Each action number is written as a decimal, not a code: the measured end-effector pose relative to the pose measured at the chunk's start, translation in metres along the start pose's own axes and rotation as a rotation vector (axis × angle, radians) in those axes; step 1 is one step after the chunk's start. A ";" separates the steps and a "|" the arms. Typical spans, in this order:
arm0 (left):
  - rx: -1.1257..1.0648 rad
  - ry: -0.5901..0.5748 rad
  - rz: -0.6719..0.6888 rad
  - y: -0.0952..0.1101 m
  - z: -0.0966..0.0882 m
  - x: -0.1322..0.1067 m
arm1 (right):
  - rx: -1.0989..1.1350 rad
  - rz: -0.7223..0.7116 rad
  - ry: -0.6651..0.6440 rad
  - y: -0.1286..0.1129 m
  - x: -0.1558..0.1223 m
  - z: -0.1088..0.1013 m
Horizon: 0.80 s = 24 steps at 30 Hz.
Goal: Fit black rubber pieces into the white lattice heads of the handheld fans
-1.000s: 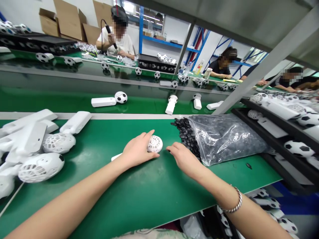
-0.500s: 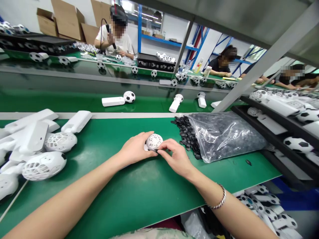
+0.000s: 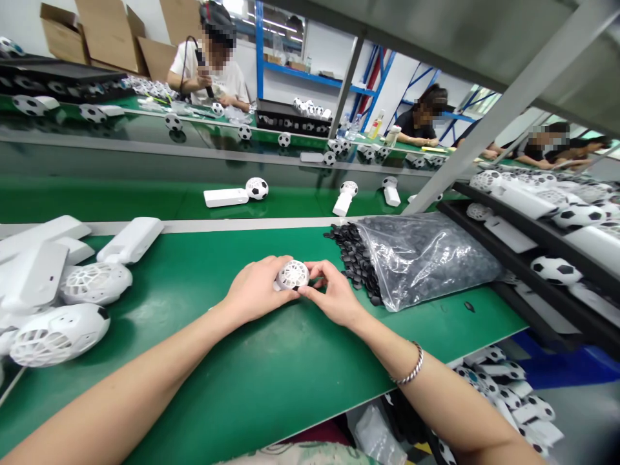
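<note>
My left hand [image 3: 254,289] is curled around a small white lattice dome [image 3: 293,275], probably a fan cage, holding it low over the green bench top [image 3: 194,381]. My right hand [image 3: 332,301] meets the dome from the other side, its fingertips pressed against the rim. The dome's underside is hidden by my fingers. A white plastic piece shows at its left edge, partly covered by my left hand. Just beyond my right hand lies a clear plastic bag of small black pieces [image 3: 426,258], with some spilling from its mouth.
At the left lies a heap of white fan handles [image 3: 33,278] and lattice domes. A dark shelf [image 3: 513,239] at the right holds football-patterned fans. Beyond a grey rail, a green belt [image 3: 121,201] carries more fans. Co-workers sit at the far benches.
My right hand has moved in from beside the dome and now grips it with my left. The whole scene has shifted left in view as my head turned.
</note>
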State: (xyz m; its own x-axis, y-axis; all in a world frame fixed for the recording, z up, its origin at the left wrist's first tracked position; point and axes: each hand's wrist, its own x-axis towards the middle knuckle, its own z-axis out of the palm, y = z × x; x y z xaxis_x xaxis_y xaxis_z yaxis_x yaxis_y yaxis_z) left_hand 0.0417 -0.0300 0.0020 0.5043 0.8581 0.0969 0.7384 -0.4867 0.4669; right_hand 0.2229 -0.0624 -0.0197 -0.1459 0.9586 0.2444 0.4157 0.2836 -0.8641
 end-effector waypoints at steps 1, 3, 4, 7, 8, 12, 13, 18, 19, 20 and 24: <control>0.004 -0.008 -0.006 0.000 0.000 0.000 | 0.014 0.014 -0.012 0.002 0.001 -0.007; 0.002 -0.039 -0.028 -0.002 -0.001 -0.001 | -0.013 0.031 0.002 0.006 0.001 -0.027; 0.000 -0.057 -0.038 -0.002 -0.002 -0.001 | -0.068 0.032 0.025 0.007 -0.001 -0.038; 0.042 -0.061 -0.015 -0.005 -0.004 0.000 | -0.334 0.028 0.025 0.010 -0.013 -0.068; 0.067 -0.051 0.011 -0.005 -0.005 0.000 | -0.407 0.028 -0.009 0.010 -0.017 -0.073; 0.122 -0.047 0.076 -0.004 -0.004 -0.001 | -0.580 0.008 -0.127 0.013 -0.033 -0.071; 0.121 -0.051 0.081 -0.004 -0.003 -0.001 | -0.616 0.003 -0.142 0.014 -0.034 -0.067; 0.121 -0.057 0.132 -0.007 -0.003 -0.001 | -0.671 0.073 -0.204 0.014 -0.027 -0.061; 0.119 -0.062 0.153 -0.008 -0.004 -0.001 | -0.643 0.107 -0.219 0.014 -0.024 -0.063; 0.117 -0.068 0.177 -0.010 -0.004 -0.001 | -0.613 0.137 -0.234 0.014 -0.021 -0.065; 0.112 -0.078 0.245 -0.015 -0.006 0.001 | -0.539 0.125 -0.298 0.013 -0.016 -0.070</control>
State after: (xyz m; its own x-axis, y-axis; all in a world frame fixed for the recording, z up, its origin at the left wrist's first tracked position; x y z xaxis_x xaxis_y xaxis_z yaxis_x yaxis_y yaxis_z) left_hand 0.0279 -0.0208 0.0005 0.7039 0.6992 0.1252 0.6324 -0.6972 0.3375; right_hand 0.2932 -0.0721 -0.0040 -0.2790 0.9593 -0.0445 0.8286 0.2171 -0.5161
